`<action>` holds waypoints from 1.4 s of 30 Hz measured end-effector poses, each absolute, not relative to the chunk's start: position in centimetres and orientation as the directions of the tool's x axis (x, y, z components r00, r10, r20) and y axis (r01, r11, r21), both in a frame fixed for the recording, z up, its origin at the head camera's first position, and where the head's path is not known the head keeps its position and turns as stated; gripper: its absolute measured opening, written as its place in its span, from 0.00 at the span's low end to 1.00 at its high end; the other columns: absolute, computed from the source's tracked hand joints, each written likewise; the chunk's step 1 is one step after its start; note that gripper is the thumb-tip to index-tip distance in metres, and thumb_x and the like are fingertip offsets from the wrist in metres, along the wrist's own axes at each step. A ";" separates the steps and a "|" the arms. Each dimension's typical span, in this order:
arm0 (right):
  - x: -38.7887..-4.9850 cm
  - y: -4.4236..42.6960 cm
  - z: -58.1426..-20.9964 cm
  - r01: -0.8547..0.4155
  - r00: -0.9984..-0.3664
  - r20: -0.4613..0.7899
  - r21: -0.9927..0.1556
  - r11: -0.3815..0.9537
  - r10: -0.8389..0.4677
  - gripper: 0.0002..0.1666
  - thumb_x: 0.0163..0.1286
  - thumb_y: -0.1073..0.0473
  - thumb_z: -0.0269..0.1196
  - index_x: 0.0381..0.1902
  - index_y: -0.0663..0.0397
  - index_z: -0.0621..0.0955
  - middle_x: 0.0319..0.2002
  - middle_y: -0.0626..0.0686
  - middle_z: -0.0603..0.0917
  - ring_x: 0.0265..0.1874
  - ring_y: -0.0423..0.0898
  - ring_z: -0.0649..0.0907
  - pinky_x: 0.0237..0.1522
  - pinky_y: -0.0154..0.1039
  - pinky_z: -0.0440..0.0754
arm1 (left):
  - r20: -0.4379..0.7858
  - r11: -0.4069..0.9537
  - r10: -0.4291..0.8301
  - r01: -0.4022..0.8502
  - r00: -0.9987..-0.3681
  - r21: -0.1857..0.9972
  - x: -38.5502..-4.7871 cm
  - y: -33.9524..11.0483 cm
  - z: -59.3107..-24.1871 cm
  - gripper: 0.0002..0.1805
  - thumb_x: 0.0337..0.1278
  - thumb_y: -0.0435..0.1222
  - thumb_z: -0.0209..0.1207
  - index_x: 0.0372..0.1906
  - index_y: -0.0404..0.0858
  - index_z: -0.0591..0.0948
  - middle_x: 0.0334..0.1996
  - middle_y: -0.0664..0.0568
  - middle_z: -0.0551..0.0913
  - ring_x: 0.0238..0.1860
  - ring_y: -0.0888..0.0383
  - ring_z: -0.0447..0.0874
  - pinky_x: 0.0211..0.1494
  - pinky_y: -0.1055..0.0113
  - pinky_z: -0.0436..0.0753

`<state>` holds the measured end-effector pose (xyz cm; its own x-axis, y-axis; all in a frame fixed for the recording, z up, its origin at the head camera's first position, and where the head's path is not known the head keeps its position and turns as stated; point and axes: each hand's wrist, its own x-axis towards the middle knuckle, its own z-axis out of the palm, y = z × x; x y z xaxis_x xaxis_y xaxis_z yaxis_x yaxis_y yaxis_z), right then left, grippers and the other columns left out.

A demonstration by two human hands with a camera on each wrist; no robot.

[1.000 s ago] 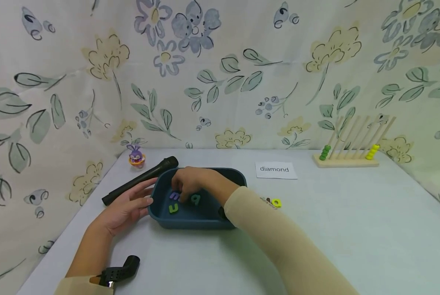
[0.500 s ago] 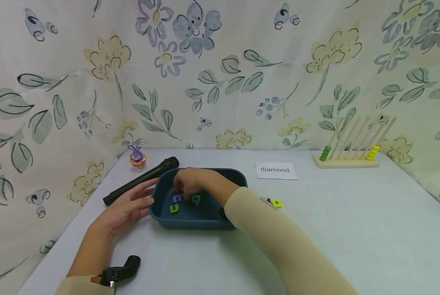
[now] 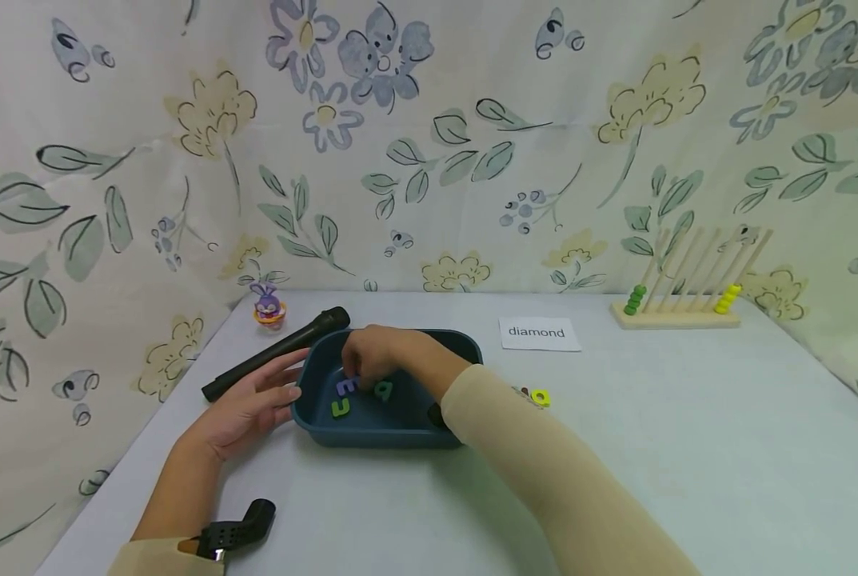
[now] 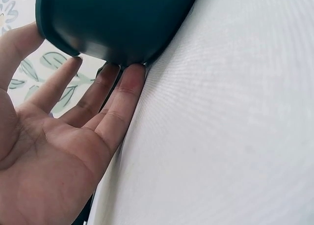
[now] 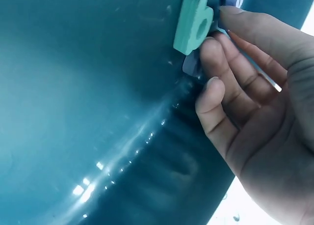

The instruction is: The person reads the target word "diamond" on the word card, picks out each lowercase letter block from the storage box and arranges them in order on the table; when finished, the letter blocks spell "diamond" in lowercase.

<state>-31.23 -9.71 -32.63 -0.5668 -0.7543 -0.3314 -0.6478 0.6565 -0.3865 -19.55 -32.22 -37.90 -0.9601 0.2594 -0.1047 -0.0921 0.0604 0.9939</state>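
With half-curled right hand [image 3: 376,356], reaches inside blue rectangular plastic tray [image 3: 378,438], nearer left edge, just right of purple letter m [image 3: 345,387]; cannot tell if grasping.

You're getting bright, even light: your worktop [image 3: 724,440] reads pale in the head view, a soft shadow under your right sleeve [image 3: 544,472]. At your right wrist, hard white glints streak along the blue tray's [image 5: 93,112] inner corner, and the lower right blows out. Your left-wrist view picks up fine rippling across the white.
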 end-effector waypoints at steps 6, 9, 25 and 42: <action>-31.5 -9.0 -32.4 -0.577 -0.561 -0.327 -0.503 0.643 -0.760 0.11 0.66 0.63 0.71 0.46 0.47 0.85 0.42 0.48 0.85 0.37 0.44 0.86 0.40 0.35 0.85 | -0.105 0.064 0.253 -0.091 -0.962 0.994 -19.4 -32.2 -37.8 0.38 0.75 0.36 0.58 0.83 0.44 0.56 0.81 0.35 0.51 0.61 0.65 0.81 0.61 0.69 0.83; -31.7 -8.7 -32.3 -0.553 -0.574 -0.322 -0.525 0.647 -0.753 0.11 0.67 0.63 0.70 0.45 0.47 0.85 0.40 0.48 0.86 0.35 0.44 0.86 0.39 0.35 0.85 | -0.110 0.076 0.254 -0.094 -0.961 0.993 -19.4 -32.2 -37.7 0.39 0.74 0.37 0.58 0.83 0.45 0.56 0.82 0.35 0.50 0.62 0.65 0.79 0.62 0.69 0.82; -32.1 -7.0 -30.3 -0.543 -0.566 -0.254 -0.601 0.587 -0.784 0.12 0.69 0.66 0.67 0.49 0.51 0.85 0.38 0.50 0.89 0.36 0.49 0.90 0.38 0.36 0.85 | -0.110 0.052 0.268 -0.099 -0.957 0.994 -19.3 -32.0 -37.8 0.37 0.76 0.36 0.56 0.83 0.44 0.55 0.81 0.34 0.51 0.61 0.65 0.80 0.62 0.69 0.82; -31.2 -4.2 -27.2 -0.563 -0.587 -0.194 -0.599 0.569 -0.786 0.12 0.69 0.62 0.68 0.50 0.51 0.85 0.41 0.49 0.89 0.34 0.45 0.87 0.38 0.37 0.85 | -0.109 0.075 0.259 -0.093 -0.960 0.993 -19.3 -32.1 -37.7 0.37 0.76 0.36 0.56 0.83 0.44 0.55 0.81 0.34 0.51 0.59 0.66 0.82 0.61 0.69 0.83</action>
<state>-31.22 -4.17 -27.22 -0.5872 -0.7859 -0.1940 -0.5633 0.5688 -0.5993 -19.35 -32.07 -37.65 -0.9597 0.2587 -0.1095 -0.0931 0.0749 0.9928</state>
